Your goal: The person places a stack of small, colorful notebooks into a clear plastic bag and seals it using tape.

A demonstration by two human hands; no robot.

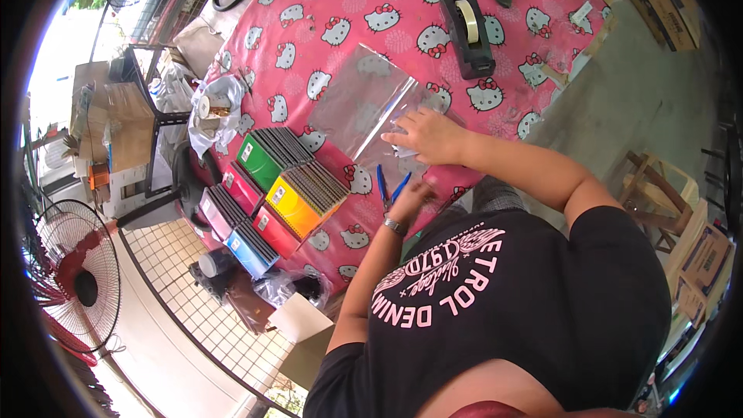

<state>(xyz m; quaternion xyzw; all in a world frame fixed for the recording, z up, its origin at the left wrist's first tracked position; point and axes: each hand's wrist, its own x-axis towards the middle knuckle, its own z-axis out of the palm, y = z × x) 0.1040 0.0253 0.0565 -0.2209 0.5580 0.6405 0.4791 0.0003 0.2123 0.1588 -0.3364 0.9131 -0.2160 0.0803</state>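
Nearest the person, the left hand (408,200) lies on the pink cartoon-cat tablecloth (340,0) with a watch at the wrist; its fingers curl over the blue-handled scissors (392,188), though whether they actually grip them cannot be told. The scissors' handles fan toward 12 o'clock. Just beyond, toward 1 o'clock, the right hand (428,136) rests palm down, fingers spread flat and open, pressing the near corner of a clear plastic bag (364,104); the forearm comes in from 4 o'clock, bent at the elbow. The bag lies flat, its long axis running from that hand toward 11 o'clock.

At 9 o'clock from the hands stand stacks of coloured boxes (282,190), green, yellow, red, pink and blue, packed side by side near the table's edge, close to the bag but apart from it. Farther out at 10 o'clock sits a crumpled white bag (213,112). Beyond the clear bag, at 12 o'clock, a black tape dispenser (467,31) stands well apart. Off the table at 8 o'clock is a red floor fan (73,279).
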